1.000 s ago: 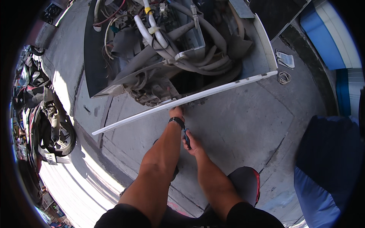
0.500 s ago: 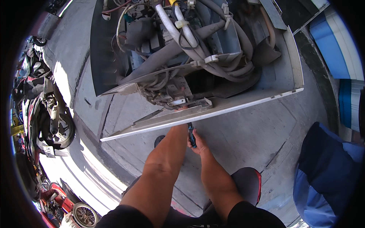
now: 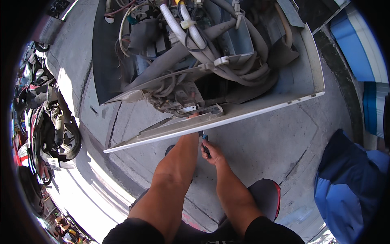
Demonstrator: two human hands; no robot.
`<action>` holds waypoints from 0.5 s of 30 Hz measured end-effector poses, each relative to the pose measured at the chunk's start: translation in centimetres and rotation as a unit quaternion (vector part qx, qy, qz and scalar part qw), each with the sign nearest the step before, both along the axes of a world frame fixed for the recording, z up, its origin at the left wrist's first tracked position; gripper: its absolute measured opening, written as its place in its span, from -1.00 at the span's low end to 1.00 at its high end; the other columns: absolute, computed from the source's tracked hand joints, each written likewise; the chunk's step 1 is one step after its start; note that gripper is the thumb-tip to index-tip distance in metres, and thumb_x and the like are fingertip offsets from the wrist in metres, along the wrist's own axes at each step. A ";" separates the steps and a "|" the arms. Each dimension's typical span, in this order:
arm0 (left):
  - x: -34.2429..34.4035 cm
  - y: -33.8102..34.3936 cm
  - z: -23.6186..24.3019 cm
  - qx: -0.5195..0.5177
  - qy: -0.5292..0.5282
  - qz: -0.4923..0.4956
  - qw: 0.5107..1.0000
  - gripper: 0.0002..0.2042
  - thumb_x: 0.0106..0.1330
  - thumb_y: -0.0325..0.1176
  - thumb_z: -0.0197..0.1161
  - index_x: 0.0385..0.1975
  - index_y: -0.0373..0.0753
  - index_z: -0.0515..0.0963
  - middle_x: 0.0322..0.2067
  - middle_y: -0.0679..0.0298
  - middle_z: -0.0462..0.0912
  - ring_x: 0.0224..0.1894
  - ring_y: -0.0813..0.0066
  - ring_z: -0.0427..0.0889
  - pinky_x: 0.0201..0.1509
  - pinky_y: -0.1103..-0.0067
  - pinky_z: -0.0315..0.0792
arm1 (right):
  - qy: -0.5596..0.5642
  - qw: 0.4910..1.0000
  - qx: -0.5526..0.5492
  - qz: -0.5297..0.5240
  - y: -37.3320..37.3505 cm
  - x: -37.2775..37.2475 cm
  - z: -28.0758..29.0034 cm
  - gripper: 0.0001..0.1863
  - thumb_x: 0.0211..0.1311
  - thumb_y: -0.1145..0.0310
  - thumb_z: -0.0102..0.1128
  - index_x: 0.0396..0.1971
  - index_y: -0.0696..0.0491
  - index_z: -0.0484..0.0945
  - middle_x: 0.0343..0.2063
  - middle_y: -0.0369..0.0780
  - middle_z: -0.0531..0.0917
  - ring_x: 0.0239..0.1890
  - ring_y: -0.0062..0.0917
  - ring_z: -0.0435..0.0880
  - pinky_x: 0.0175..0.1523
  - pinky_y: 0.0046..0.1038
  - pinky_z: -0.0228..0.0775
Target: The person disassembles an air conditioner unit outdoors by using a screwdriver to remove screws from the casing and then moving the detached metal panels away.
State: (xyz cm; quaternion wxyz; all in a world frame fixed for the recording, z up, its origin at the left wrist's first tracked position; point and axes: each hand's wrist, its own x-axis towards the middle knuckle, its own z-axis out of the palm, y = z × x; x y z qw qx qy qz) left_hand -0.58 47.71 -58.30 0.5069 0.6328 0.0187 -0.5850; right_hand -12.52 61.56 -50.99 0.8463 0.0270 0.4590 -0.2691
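From my remote seat I have a motorcycle (image 3: 59, 132) standing far to the left, beside sunlit ground (image 3: 77, 191). Next comes the open metal housing (image 3: 268, 103), slanting across the upper middle, packed with grey hoses (image 3: 170, 62) and white sleeved tubes (image 3: 172, 22). My left hand (image 3: 194, 116) reaches beneath the white front edge (image 3: 260, 110) of the housing, mostly hidden; a bit of it shows past the edge, near a small bright metal plate (image 3: 188, 109), and I can't tell whether it is spread or gripping anything. Just right of that wrist is the hand tool (image 3: 206, 149), its shaft pointing up toward the edge; I can't make out its tip. My right hand (image 3: 213, 153) is wrapped around its dark handle. Farther right, blue fabric (image 3: 345, 179) hangs in folds, well apart from both hands.
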 end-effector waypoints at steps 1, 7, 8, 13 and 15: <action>-0.5 -0.6 0.3 -0.015 0.010 -0.009 1.000 -0.91 0.35 -0.32 0.18 -0.35 -0.17 0.53 -0.49 0.33 0.55 -0.51 0.53 0.48 -0.45 0.59 0.33 | 0.007 0.999 0.008 0.033 -0.1 -0.3 -0.5 -0.58 0.13 -0.06 0.36 -0.42 0.03 0.59 -0.73 -0.39 0.44 -0.68 -0.65 0.44 -0.59 -0.55 0.20; -0.3 -0.9 0.3 -0.012 0.076 -0.006 0.997 -0.82 0.43 -0.25 0.08 -0.39 -0.17 0.51 -0.55 0.37 0.51 -0.55 0.52 0.43 -0.49 0.58 0.28 | 0.669 0.700 -0.222 0.116 0.6 3.4 -1.9 -0.59 0.11 -0.04 0.38 -0.42 0.04 0.58 -0.75 -0.42 0.40 -0.75 -0.69 0.33 -0.65 -0.56 0.10; -0.8 -1.1 0.7 0.002 0.070 -0.021 0.997 -0.84 0.40 -0.25 0.11 -0.39 -0.15 0.51 -0.55 0.37 0.51 -0.55 0.53 0.44 -0.50 0.58 0.27 | 0.590 0.774 -0.198 0.119 0.7 2.7 -1.7 -0.58 0.12 -0.05 0.37 -0.42 0.04 0.58 -0.74 -0.42 0.41 -0.74 -0.68 0.34 -0.64 -0.55 0.11; 0.3 -0.6 0.4 -0.001 0.044 -0.045 0.998 -0.91 0.25 -0.26 0.21 -0.39 -0.09 0.52 -0.59 0.38 0.52 -0.55 0.55 0.45 -0.54 0.61 0.24 | -0.054 0.993 0.068 -0.085 0.1 0.2 0.8 -0.54 0.13 -0.13 0.33 -0.42 0.03 0.58 -0.73 -0.41 0.43 -0.70 -0.65 0.41 -0.61 -0.54 0.15; 0.1 -0.9 0.3 0.004 0.035 -0.033 0.999 -0.90 0.33 -0.29 0.18 -0.33 -0.15 0.54 -0.55 0.35 0.56 -0.54 0.54 0.48 -0.47 0.62 0.31 | 0.018 0.999 0.036 -0.028 -0.4 0.3 0.6 -0.53 0.16 -0.13 0.29 -0.42 0.05 0.57 -0.72 -0.37 0.47 -0.68 -0.61 0.45 -0.59 -0.50 0.21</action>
